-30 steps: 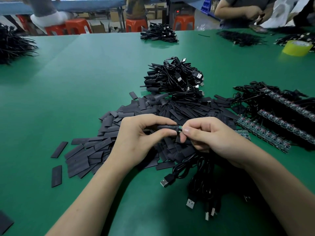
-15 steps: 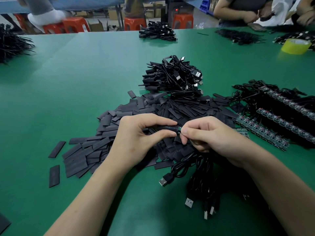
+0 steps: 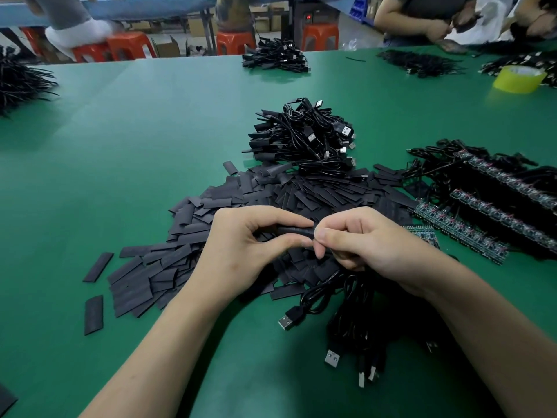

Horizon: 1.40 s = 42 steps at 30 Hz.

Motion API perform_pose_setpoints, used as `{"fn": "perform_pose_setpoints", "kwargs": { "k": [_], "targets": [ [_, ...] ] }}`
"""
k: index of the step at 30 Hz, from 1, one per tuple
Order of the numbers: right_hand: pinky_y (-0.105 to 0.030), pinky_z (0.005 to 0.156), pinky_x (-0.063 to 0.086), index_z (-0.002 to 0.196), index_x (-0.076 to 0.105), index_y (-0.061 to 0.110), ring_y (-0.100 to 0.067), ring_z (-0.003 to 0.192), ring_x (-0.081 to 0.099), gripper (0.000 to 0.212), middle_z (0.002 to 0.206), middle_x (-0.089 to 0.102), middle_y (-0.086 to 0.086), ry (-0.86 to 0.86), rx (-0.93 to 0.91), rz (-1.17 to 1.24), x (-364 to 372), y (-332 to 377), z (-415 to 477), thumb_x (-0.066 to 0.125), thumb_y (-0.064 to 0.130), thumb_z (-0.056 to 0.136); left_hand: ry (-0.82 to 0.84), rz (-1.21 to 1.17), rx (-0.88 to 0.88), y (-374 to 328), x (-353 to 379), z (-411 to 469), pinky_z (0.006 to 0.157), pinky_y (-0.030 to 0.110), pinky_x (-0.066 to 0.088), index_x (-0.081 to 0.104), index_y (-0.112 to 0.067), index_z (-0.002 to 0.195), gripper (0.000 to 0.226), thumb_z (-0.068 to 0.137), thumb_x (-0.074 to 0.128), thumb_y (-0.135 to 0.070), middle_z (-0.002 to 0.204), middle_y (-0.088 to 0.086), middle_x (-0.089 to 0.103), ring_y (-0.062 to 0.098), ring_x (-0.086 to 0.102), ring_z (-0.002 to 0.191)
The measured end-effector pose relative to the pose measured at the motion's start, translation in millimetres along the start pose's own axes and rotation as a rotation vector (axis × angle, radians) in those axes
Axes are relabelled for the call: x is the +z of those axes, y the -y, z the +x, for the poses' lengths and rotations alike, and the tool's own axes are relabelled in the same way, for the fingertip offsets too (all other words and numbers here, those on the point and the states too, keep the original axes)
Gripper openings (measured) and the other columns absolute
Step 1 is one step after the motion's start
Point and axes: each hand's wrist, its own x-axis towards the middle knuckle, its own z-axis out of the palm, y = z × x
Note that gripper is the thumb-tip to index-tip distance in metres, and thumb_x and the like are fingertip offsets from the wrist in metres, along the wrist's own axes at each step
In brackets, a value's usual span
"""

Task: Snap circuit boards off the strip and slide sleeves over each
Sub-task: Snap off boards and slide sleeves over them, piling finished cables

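My left hand (image 3: 241, 251) pinches a black sleeve (image 3: 294, 231) between thumb and fingers, held level above the pile. My right hand (image 3: 367, 245) pinches the sleeve's right end, where the board inside is hidden by my fingertips. Under both hands spreads a heap of flat black sleeves (image 3: 211, 218). Strips of green circuit boards (image 3: 461, 233) with black cables lie in rows at the right. A short loose strip piece (image 3: 422, 232) lies beside my right hand.
A bundle of sleeved USB cables (image 3: 304, 140) sits behind the sleeve pile. More USB cables (image 3: 355, 333) trail below my right wrist. A yellow tape roll (image 3: 520, 78) stands far right. Other people work at the far right edge. Orange stools (image 3: 129, 45) stand beyond the green table (image 3: 120, 146).
The green tip of the board that showed between my hands is now covered by the sleeve and my right fingertips. Both hands stay in the same place.
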Motion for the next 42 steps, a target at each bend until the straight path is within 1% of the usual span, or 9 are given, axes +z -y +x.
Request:
{"fn": "perform_pose_setpoints", "kwargs": {
  "k": [3, 6, 9, 12, 16, 22, 26, 32, 42],
  "targets": [
    [-0.018, 0.05, 0.028, 0.079, 0.073, 0.02, -0.01, 0.049, 0.032, 0.035, 0.054, 0.039, 0.005, -0.002, -0.011, 0.008, 0.2, 0.7, -0.3, 0.052, 0.024, 0.107, -0.018, 0.006, -0.024, 0.8, -1.1, 0.5, 0.077, 0.015, 0.053, 0.081, -0.029, 0.098, 0.02, 0.078, 0.084, -0.03, 0.088, -0.018, 0.078, 0.002, 0.074, 0.083],
    [-0.021, 0.056, 0.036, 0.087, 0.074, 0.024, -0.012, 0.051, 0.043, 0.027, 0.054, 0.048, 0.004, -0.069, -0.04, -0.12, -1.9, 0.2, -0.3, 0.054, 0.034, 0.103, -0.034, 0.001, -0.037, -0.1, -2.6, -0.1, 0.081, 0.021, 0.057, 0.082, -0.026, 0.098, 0.02, 0.077, 0.085, -0.025, 0.09, -0.016, 0.078, 0.005, 0.075, 0.085],
    [-0.023, 0.061, 0.042, 0.086, 0.069, 0.027, -0.009, 0.053, 0.053, 0.02, 0.057, 0.056, 0.005, -0.184, -0.095, -0.191, -4.3, -3.1, 1.4, 0.059, 0.026, 0.103, -0.072, 0.049, -0.009, -1.0, -3.0, 0.5, 0.083, 0.022, 0.057, 0.081, -0.027, 0.098, 0.021, 0.077, 0.086, -0.025, 0.092, -0.016, 0.078, 0.006, 0.074, 0.087],
    [-0.019, 0.058, 0.041, 0.084, 0.068, 0.027, -0.009, 0.053, 0.052, 0.019, 0.058, 0.056, 0.006, -0.245, -0.128, -0.192, -2.9, -4.7, 3.0, 0.061, 0.023, 0.101, -0.139, 0.088, 0.023, -1.1, -2.3, 1.3, 0.085, 0.023, 0.056, 0.08, -0.027, 0.103, 0.027, 0.077, 0.085, -0.027, 0.093, -0.014, 0.078, 0.008, 0.074, 0.088],
    [-0.016, 0.055, 0.038, 0.086, 0.069, 0.026, -0.008, 0.05, 0.048, 0.018, 0.055, 0.056, 0.005, -0.302, -0.151, -0.174, -4.3, -3.4, 2.5, 0.061, 0.027, 0.102, -0.287, 0.028, -0.003, 0.9, -2.5, 0.9, 0.079, 0.017, 0.054, 0.078, -0.029, 0.103, 0.027, 0.077, 0.085, -0.027, 0.084, -0.011, 0.075, 0.009, 0.071, 0.078],
    [-0.015, 0.054, 0.038, 0.084, 0.069, 0.028, -0.007, 0.05, 0.048, 0.02, 0.056, 0.055, 0.004, -0.328, -0.177, -0.113, 0.3, -3.1, 3.6, 0.06, 0.025, 0.102, -0.395, -0.162, -0.138, 3.1, 8.2, 0.2, 0.079, 0.022, 0.057, 0.078, -0.029, 0.099, 0.028, 0.073, 0.086, -0.03, 0.084, -0.005, 0.077, 0.012, 0.072, 0.079],
    [-0.015, 0.055, 0.039, 0.085, 0.069, 0.029, -0.008, 0.051, 0.049, 0.017, 0.056, 0.055, 0.003, -0.362, -0.181, -0.104, 3.6, -5.5, 5.6, 0.059, 0.03, 0.098, -0.399, -0.185, -0.15, 3.9, 11.2, 0.3, 0.078, 0.021, 0.056, 0.08, -0.029, 0.092, 0.02, 0.074, 0.086, -0.028, 0.087, -0.009, 0.079, 0.009, 0.073, 0.08],
    [-0.017, 0.057, 0.041, 0.084, 0.07, 0.031, -0.01, 0.052, 0.05, 0.016, 0.058, 0.055, 0.0, -0.367, -0.163, -0.088, 7.9, -8.2, 7.1, 0.059, 0.032, 0.095, -0.377, -0.175, -0.137, 3.1, 13.9, 0.3, 0.081, 0.017, 0.055, 0.081, -0.022, 0.098, 0.019, 0.08, 0.083, -0.023, 0.092, -0.012, 0.08, 0.004, 0.075, 0.086],
    [-0.019, 0.059, 0.045, 0.083, 0.07, 0.026, -0.013, 0.054, 0.053, 0.025, 0.058, 0.056, 0.001, -0.34, -0.139, -0.012, 12.6, -3.1, 5.6, 0.059, 0.018, 0.103, -0.369, -0.27, -0.165, 3.7, 15.8, -0.2, 0.078, 0.021, 0.057, 0.08, -0.015, 0.101, 0.015, 0.087, 0.08, -0.01, 0.083, -0.001, 0.08, 0.013, 0.077, 0.079]
  ]
}}
